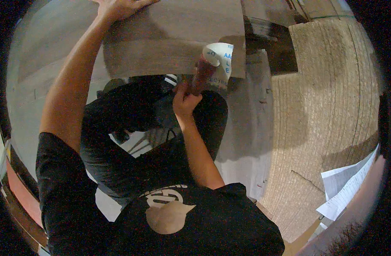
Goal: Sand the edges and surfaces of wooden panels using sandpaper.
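Note:
Far ahead of me, my left hand [118,8] lies on a large brown-grey board [174,25], its fingers stretched out and partly cut off by the upper edge of the view. My right hand [187,101] is closed around the lower end of a rolled sheet of sandpaper [205,73], above my knee at the board's near edge. The sandpaper is dark red outside, and its flared top shows a pale backing with blue print. It stands out past the board's near edge.
To the right is a stack of boards with ridged, tan edges [315,111]. Several printed paper sheets [349,183] lean at the lower right. A grey panel [246,123] lies beside my knee. A reddish strip [22,194] runs along the lower left.

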A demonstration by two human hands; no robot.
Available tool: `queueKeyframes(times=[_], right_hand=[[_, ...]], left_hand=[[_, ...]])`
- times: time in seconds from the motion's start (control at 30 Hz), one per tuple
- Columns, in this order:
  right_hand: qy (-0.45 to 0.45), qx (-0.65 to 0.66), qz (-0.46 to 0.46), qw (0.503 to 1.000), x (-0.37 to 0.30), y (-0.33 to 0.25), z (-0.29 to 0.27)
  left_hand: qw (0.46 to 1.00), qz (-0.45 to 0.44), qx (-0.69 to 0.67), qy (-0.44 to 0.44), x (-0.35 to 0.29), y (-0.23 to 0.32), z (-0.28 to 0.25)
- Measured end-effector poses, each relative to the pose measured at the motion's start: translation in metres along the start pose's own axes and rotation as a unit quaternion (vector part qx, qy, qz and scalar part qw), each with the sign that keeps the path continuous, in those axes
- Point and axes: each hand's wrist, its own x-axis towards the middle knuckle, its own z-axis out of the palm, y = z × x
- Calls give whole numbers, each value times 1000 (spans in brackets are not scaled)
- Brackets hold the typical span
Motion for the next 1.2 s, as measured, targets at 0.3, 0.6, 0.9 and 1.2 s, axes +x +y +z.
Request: queueKeyframes(times=[0.3,0.6,0.9,1.2], right_hand=[[50,375,192,906,-1,13,20],[43,196,116,973,-20,51,26],[-100,153,208,961,-120,-37,-83],[-32,-104,-230,967,78,-66,22]], left_hand=[[997,-34,52,-45,6,11,8],[994,-55,66,-65,3,5,-6],[992,16,-68,109,10,-79,97],[912,-79,-172,364,-106,-215,39]])
